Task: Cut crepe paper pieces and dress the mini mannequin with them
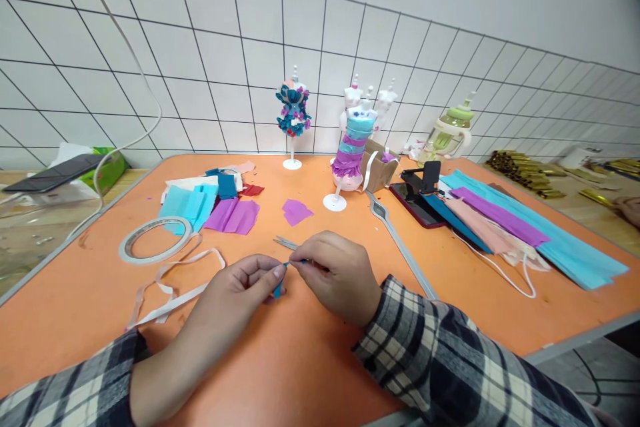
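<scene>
A small piece of blue crepe paper [278, 289] is pinched between the fingertips of my left hand [245, 290]. My right hand [337, 273] meets it there, its thumb and forefinger closed on the upper end of the same blue piece. Just behind the right fingers lies a pair of scissors [285, 241], with only the blades showing. A purple paper scrap [297, 211] rests farther back. Left of my left hand, a pale ribbon [185, 295] curls over the orange table [280, 373].
Dressed mini mannequins [293, 110] stand at the back. A tape roll [127, 253] and coloured paper pieces [233, 215] lie left. To the right are a grey strap [400, 247], a phone [417, 205], long paper strips [540, 230] and a bottle [447, 133].
</scene>
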The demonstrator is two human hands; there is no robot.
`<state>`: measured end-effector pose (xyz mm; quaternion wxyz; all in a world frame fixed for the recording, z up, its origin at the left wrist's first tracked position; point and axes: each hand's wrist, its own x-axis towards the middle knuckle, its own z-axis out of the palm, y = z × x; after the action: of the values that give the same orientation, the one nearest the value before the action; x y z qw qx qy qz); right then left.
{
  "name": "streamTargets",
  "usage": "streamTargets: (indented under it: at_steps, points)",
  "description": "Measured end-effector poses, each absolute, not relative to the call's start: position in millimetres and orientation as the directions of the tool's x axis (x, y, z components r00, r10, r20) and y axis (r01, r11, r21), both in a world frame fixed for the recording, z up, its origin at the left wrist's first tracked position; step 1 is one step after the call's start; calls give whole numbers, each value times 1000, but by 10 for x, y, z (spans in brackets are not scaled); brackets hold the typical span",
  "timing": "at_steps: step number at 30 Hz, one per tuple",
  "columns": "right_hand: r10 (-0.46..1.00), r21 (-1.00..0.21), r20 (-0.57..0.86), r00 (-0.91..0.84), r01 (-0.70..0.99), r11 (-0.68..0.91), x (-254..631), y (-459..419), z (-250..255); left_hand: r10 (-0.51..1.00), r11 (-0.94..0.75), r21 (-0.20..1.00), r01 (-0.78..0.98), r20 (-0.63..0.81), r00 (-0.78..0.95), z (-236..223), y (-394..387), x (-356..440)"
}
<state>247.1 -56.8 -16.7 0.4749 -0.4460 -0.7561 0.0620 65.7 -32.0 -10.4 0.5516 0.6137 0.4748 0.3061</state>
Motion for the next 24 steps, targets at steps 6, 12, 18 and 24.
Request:
streamTargets:
  at_steps: [6, 12, 18, 24]
  points:
    - [701, -474, 698, -146, 639, 606, 2480, -487, -205, 842, 273, 958, 84, -281, 462, -142, -397, 641]
    - [611, -332, 746, -266, 646, 687, 2483, -510, -220, 866, 231, 969, 83, -244, 437, -133, -361, 626]
    - [558, -295, 741, -374, 565, 771, 2539, -484, -227, 892, 218, 976, 19, -207, 403, -166, -339, 622]
    - [645, -507, 694, -320, 420, 753, 2545, -499, -146, 891, 194, 981, 13, -181, 417, -180, -313, 603]
